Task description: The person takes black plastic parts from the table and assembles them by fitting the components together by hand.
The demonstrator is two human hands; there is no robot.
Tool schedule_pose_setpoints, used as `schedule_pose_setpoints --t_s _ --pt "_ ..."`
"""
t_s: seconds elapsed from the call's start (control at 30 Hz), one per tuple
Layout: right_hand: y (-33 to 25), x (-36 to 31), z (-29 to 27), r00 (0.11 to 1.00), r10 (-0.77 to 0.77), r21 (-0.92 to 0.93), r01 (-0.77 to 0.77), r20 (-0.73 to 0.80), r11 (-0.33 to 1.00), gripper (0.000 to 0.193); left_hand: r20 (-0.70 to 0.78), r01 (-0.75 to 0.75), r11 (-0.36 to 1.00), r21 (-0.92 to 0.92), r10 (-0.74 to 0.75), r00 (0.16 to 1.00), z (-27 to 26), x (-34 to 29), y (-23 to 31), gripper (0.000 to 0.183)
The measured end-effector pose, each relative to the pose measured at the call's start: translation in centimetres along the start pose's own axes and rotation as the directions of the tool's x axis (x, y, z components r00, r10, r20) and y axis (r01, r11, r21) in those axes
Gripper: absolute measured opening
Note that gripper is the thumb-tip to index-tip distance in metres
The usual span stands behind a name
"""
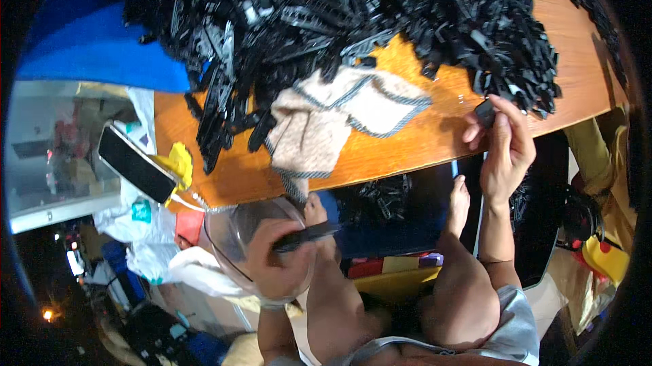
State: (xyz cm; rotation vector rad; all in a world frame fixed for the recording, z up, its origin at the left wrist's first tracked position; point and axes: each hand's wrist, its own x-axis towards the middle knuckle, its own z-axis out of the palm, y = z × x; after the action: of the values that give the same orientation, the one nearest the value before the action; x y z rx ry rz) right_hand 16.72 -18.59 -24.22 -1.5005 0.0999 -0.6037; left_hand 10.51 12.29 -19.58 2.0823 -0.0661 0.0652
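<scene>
My right hand [506, 145] pinches a small black plastic piece [485, 113] between thumb and fingers, just above the table's near edge. Lower and to the left, my left hand [270, 257] is closed round a long, dark plastic part [305, 235]; motion smears both. A see-through rounded plastic object [234, 230] surrounds or sits behind the left hand; I cannot tell which. A large heap of black plastic parts [326, 16] covers the far side of the table. Between heap and table edge lies a crumpled beige cloth [309, 135] with a grey-blue border.
The orange-brown wooden table [380, 155] has a curved-looking near edge. At its left end, a phone [136, 164] leans near a yellow holder [178, 162]. Blue sheeting [95, 53] lies beyond. More black parts [384, 197] are below the table, near my feet. White plastic bags [146, 257] hang left.
</scene>
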Motion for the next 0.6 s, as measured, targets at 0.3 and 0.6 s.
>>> schedule_pose_setpoints --t_s 0.3,0.6 --pt "-1.0 1.0 -1.6 0.936 0.249 0.293 -0.318 0.250 0.902 0.031 0.220 -0.528 0.634 0.565 0.501 0.837 10.1 8.1 3.0 0.033" --pt "-2.7 0.1 0.1 0.904 0.371 0.099 -0.397 0.214 0.912 0.033 0.287 -0.544 0.771 0.331 0.466 0.837 8.7 10.6 3.1 0.025"
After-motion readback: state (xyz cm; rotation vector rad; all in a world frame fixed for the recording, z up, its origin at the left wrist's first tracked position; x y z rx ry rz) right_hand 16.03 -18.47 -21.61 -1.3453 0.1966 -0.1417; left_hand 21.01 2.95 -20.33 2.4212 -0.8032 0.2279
